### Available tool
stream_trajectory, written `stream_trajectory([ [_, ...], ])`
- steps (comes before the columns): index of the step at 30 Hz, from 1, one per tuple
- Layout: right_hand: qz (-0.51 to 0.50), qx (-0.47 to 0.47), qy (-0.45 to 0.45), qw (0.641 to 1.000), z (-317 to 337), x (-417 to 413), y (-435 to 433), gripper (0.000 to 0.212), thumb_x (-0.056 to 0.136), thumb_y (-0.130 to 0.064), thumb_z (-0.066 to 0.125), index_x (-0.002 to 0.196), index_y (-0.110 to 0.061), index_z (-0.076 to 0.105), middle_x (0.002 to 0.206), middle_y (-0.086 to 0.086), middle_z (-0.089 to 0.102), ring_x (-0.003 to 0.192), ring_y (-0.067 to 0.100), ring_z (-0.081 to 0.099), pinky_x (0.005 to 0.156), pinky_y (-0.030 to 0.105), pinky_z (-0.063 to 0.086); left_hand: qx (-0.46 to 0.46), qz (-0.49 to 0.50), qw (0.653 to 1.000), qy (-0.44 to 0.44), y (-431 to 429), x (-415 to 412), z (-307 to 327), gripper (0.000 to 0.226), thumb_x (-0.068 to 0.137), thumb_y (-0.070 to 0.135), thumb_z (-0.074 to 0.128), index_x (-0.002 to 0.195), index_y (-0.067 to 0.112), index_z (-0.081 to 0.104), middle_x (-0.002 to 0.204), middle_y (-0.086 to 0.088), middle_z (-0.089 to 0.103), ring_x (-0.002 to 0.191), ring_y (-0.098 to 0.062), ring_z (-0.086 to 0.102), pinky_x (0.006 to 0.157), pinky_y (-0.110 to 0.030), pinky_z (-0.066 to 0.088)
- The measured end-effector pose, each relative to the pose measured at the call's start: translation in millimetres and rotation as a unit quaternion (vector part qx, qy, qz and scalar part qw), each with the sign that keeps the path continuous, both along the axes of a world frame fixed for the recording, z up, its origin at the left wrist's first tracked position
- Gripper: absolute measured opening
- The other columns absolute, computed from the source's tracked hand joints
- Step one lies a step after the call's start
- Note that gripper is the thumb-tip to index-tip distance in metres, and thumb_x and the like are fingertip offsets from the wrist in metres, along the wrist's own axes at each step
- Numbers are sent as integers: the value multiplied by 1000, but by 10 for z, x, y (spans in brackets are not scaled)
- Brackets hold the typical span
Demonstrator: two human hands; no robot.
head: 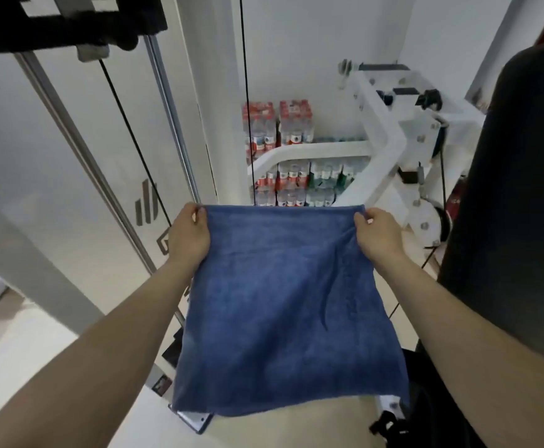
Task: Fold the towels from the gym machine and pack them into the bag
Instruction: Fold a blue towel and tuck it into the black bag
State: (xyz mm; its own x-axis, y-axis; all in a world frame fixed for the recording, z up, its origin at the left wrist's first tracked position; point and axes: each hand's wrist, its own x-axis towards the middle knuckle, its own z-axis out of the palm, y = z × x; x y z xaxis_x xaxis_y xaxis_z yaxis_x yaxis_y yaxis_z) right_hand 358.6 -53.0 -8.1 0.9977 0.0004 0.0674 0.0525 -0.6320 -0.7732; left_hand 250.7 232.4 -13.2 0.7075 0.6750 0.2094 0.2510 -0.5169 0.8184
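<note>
A blue towel [283, 312] hangs in front of me, stretched flat between both hands, and looks folded double. My left hand [188, 234] pinches its top left corner. My right hand [379, 236] pinches the top right corner, where the cloth bunches into a few creases. The towel's lower edge hangs free above the floor. A black bag [425, 402] lies low at the right, partly hidden behind the towel and my right forearm.
The white gym machine frame [383, 137] with black cables [246, 101] stands ahead. Packs of water bottles [277, 124] are stacked against the wall behind it. A dark punching bag [516, 189] hangs at the right. Glass panels line the left.
</note>
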Motion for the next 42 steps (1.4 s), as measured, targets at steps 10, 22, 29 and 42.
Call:
stream_trajectory([
  [10, 30, -154, -49, 986, 161, -221, -66, 47, 95, -33, 49, 136, -15, 37, 133, 19, 41, 112, 40, 50, 85, 40, 43, -240, -125, 944, 188, -62, -274, -147, 46, 97, 41, 49, 139, 35, 30, 121, -10, 54, 105, -27, 58, 79, -36, 50],
  [22, 470, -381, -240, 759, -1, -2083, -197, 66, 64, -38, 82, 119, -28, 47, 101, -1, 58, 80, 18, 60, 62, 34, 48, -511, -224, 813, 164, -393, -1964, -39, 60, 70, 51, 79, 118, 19, 62, 67, -12, 46, 50, -17, 40, 45, -23, 37],
  [29, 474, -281, -283, 785, -10, -1897, -319, 23, 82, -34, 67, 99, -18, 70, 87, -3, 65, 72, 21, 62, 56, 35, 52, -455, -174, 870, 78, -483, -2080, -39, 39, 80, 43, 66, 112, 21, 69, 101, -12, 65, 82, -23, 64, 72, -29, 58],
  [42, 400, -317, -279, 813, 234, -2033, -600, 12, 85, -9, 64, 94, -18, 62, 70, -3, 57, 57, 19, 52, 49, 36, 46, -262, -138, 953, -64, -764, -2380, 43, 48, 87, -6, 58, 81, 37, 78, 80, -7, 75, 76, -18, 71, 67, -15, 54],
])
